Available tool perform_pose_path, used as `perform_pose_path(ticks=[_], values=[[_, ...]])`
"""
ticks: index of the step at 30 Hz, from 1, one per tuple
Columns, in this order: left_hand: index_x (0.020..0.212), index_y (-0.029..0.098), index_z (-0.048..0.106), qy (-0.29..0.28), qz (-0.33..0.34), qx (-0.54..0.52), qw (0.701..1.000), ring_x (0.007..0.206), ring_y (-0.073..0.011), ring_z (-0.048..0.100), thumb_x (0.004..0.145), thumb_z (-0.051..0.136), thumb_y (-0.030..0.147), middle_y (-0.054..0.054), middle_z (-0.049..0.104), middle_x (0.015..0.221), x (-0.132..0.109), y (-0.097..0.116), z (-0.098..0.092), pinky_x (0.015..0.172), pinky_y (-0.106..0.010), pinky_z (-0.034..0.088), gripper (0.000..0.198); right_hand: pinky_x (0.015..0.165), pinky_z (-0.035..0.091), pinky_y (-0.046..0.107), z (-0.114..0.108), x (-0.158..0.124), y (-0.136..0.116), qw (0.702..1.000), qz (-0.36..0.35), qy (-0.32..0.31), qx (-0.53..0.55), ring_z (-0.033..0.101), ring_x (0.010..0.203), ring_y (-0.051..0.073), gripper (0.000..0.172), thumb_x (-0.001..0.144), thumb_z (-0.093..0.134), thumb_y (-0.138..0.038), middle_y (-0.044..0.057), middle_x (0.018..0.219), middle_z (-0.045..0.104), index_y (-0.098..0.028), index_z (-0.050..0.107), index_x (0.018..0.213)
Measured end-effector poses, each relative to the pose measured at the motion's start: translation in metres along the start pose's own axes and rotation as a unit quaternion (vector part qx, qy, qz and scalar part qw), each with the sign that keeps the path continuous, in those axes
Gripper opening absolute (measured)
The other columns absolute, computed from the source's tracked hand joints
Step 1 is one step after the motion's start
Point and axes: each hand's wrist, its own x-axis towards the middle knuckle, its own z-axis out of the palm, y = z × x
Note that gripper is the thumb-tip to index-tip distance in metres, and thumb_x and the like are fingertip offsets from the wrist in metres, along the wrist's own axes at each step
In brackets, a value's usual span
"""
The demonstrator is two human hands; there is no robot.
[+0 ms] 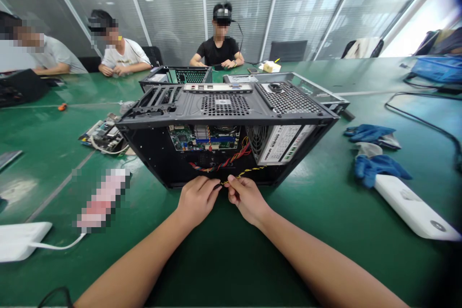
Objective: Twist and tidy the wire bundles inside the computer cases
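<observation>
In the head view, both hands were busy on one thin strand: a yellow-and-black wire (252, 169), right at the lower edge of the open near side of the case (224, 124). The right hand (249, 199) had it nipped between thumb and forefinger, the other fingers curled in; the left hand (198, 199) had its fingertips pinched on the stretch just beside, though whether a plug sat between them could not be told.

And here was the danger! The wire ran off rightward along the case's opening, below the power supply (285, 147), so a sharp tug by either hand could have strained its far end, which was hard to make out. Inside the case, behind the wire, hung the red cables (231, 160); a snag there could have dragged on them too. The fan (256, 142) sat close by, and a stray strand might have caught on its grille.

The case's lower rim looked the other threat: a hard edge right by bare fingertips, a scrape if the grip slipped. Well to the right of the case, on the table (317, 250), lay blue gloves (378, 168).
</observation>
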Motion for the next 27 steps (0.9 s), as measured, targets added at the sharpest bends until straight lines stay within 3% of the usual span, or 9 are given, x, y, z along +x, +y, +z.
perform_pose_path(ticks=[6,14,16,21,27], values=[[0.097,0.016,0.065,-0.015,-0.047,-0.045,0.998,0.073,-0.0166,0.062,0.09,0.057,0.025,-0.005,0.066,0.078,0.001,-0.001,-0.001,0.068,-0.029,0.051,0.014,0.045,0.027,0.023,-0.004,0.004,-0.005,0.997,0.05,-0.05,0.012,0.04,0.045,0.005,0.04,0.059,0.083,-0.045,-0.002,0.05,0.051,-0.012,0.061,0.06],[0.089,0.018,0.067,-0.074,-0.17,-0.187,0.965,0.062,-0.0108,0.06,0.086,0.062,0.024,-0.001,0.065,0.073,0.006,-0.001,-0.001,0.057,-0.022,0.049,0.009,0.045,0.029,0.022,-0.006,0.005,-0.004,0.998,0.052,-0.037,0.006,0.043,0.045,0.005,0.039,0.06,0.083,-0.046,-0.001,0.051,0.053,-0.011,0.065,0.063],[0.092,0.017,0.067,-0.05,-0.147,-0.173,0.973,0.064,-0.0113,0.06,0.085,0.063,0.024,-0.001,0.065,0.075,0.006,-0.002,-0.002,0.06,-0.023,0.051,0.01,0.045,0.03,0.022,-0.006,0.005,-0.005,0.997,0.058,-0.04,0.015,0.043,0.045,0.005,0.039,0.061,0.083,-0.044,-0.002,0.05,0.052,-0.01,0.065,0.063],[0.099,0.018,0.067,0.027,-0.007,-0.091,0.995,0.075,-0.0147,0.062,0.088,0.06,0.021,-0.005,0.067,0.083,0.004,-0.006,-0.004,0.069,-0.028,0.053,0.013,0.043,0.027,0.021,-0.005,0.003,-0.01,0.995,0.085,-0.044,0.017,0.039,0.042,0.004,0.038,0.062,0.083,-0.042,-0.003,0.049,0.05,-0.01,0.063,0.062],[0.099,0.018,0.067,0.053,0.081,-0.048,0.994,0.076,-0.0145,0.063,0.087,0.059,0.014,-0.004,0.068,0.084,0.004,-0.012,-0.005,0.07,-0.029,0.055,0.015,0.041,0.024,0.019,-0.012,0.005,-0.016,0.987,0.145,-0.072,0.019,0.033,0.04,0.002,0.034,0.063,0.084,-0.035,-0.006,0.047,0.047,-0.009,0.062,0.063]])
